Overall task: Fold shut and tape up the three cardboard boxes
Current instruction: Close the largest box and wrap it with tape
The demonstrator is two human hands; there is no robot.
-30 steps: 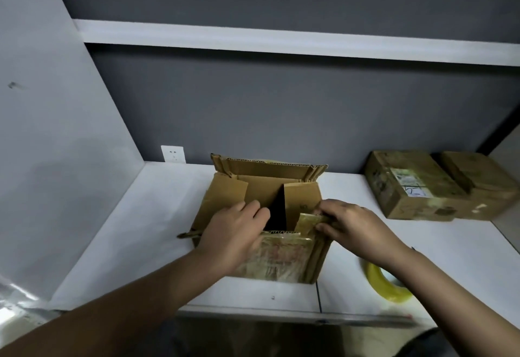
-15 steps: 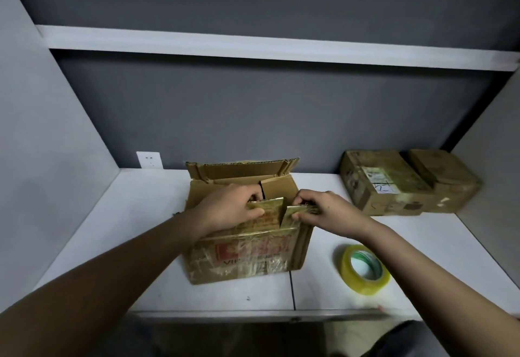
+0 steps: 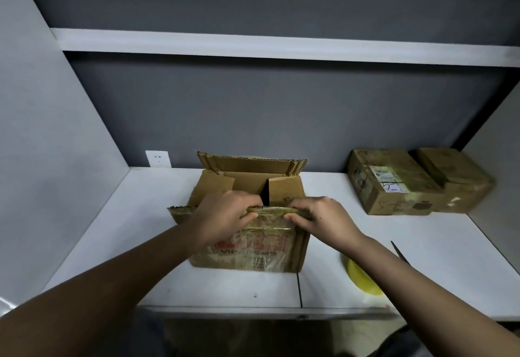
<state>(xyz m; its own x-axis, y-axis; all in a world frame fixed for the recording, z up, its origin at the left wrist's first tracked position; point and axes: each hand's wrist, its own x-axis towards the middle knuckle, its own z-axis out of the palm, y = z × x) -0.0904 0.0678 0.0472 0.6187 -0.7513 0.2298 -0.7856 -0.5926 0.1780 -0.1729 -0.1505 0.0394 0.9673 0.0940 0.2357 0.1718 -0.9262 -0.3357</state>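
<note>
Cardboard, worn and creased, glossy with old tape: open box (image 3: 250, 233) at the middle of a white shelf (image 3: 422, 244), just short of the front edge. Left hand (image 3: 225, 217) and right hand (image 3: 320, 220) side by side, each clamped on the folded near flap (image 3: 270, 210), fingers over the top, thumbs on the front. Two side flaps already down inside; far flap (image 3: 250, 164) upright. Likely light and rather soft from reuse, corrugated edges frayed, flaps prone to spring back; taped faces probably slick. Best held at the flap's free edge near the fold, pressed flat with spread fingers. Two closed boxes (image 3: 394, 182) well apart at the back right. Yellow tape roll (image 3: 361, 279) near the front, partly hidden by the right forearm, beside what may be a scissors blade (image 3: 401, 255).
</note>
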